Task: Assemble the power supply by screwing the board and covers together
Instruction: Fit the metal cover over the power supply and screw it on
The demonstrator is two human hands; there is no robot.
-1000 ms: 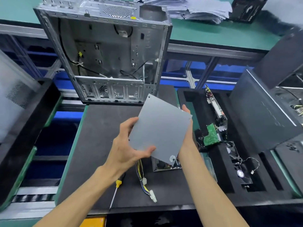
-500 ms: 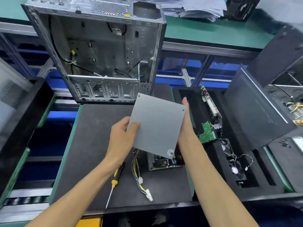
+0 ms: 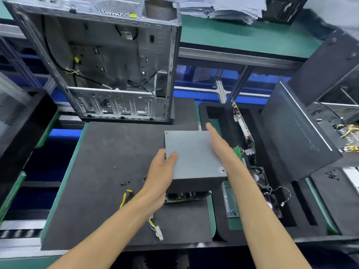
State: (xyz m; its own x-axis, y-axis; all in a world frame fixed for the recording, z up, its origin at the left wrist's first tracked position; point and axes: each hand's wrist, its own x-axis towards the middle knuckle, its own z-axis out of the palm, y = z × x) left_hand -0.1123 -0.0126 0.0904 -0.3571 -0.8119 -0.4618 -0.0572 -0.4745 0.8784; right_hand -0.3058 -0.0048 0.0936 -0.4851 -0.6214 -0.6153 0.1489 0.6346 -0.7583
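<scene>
The left hand (image 3: 162, 172) pinches the flat grey sheet-metal cover (image 3: 194, 154) at its left edge, thumb on top. The right hand (image 3: 218, 141) lies straight-fingered along its right edge. The cover sits over the board, by the black foam mat's (image 3: 108, 152) right edge. Best seat it squarely, screw holes aligned, before reaching for the yellow-handled screwdriver (image 3: 126, 197).

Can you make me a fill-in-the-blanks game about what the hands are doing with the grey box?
1. Both hands hold a ____ metal cover over the power supply.
2. The left hand grips the cover's left edge with its ____ on top.
3. A screwdriver with a yellow and ____ handle lies on the mat, left of the left arm.
4. The right hand rests flat along the cover's ____ edge.

Missing words: grey; thumb; black; right
</scene>
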